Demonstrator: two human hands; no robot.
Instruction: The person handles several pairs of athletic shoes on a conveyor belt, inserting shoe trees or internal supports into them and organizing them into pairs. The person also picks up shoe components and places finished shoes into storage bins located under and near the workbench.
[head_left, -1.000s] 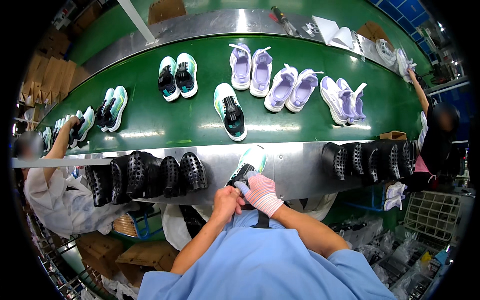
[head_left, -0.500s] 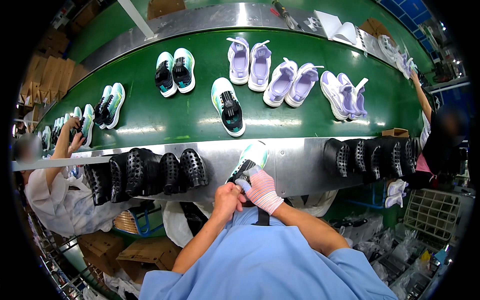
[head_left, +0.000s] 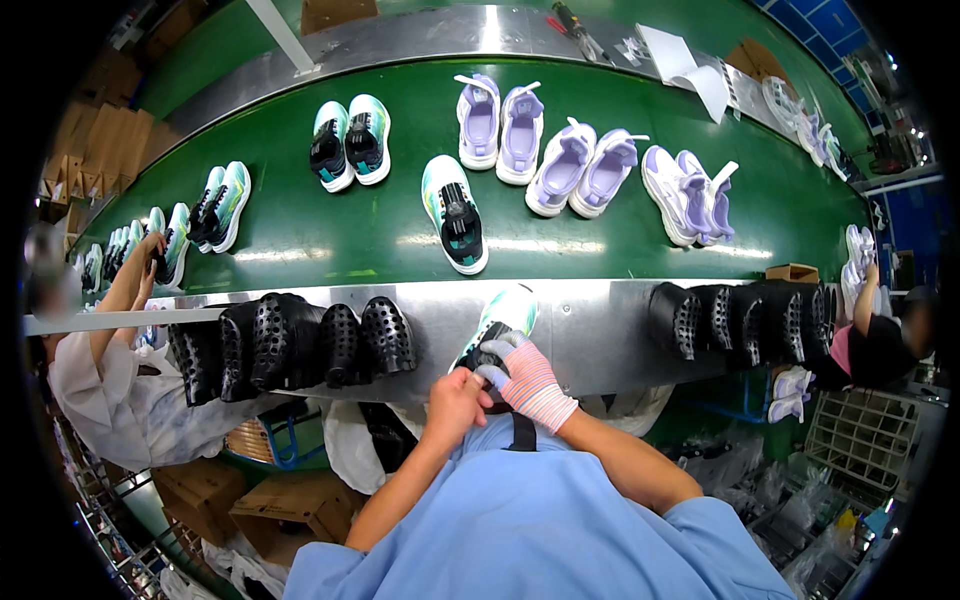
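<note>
Two hands are brought together at the heel end of a white, green and black sports shoe (head_left: 508, 312), whose toe is pointed away from the wearer. By the right hand (head_left: 522, 378), in a striped glove with grey fingertips, the shoe's dark collar is clamped between thumb and fingers. On the bare left hand (head_left: 456, 404), thumb and forefinger are held close together by the heel; whether anything is pinched between them cannot be told. The sports shoe is seen over a steel ledge (head_left: 600, 325). To its left and right, black perforated forms (head_left: 270, 345) are lined up. Just beyond it, on a green table (head_left: 290, 225), a single matching shoe (head_left: 455, 215) is placed. Farther off, a matching pair (head_left: 370, 125) is set to its left, and three white-and-lilac pairs (head_left: 562, 172) are spread from straight beyond it to its right. Far to its left, a co-worker's hand (head_left: 152, 246) is held among more shoes.
</note>
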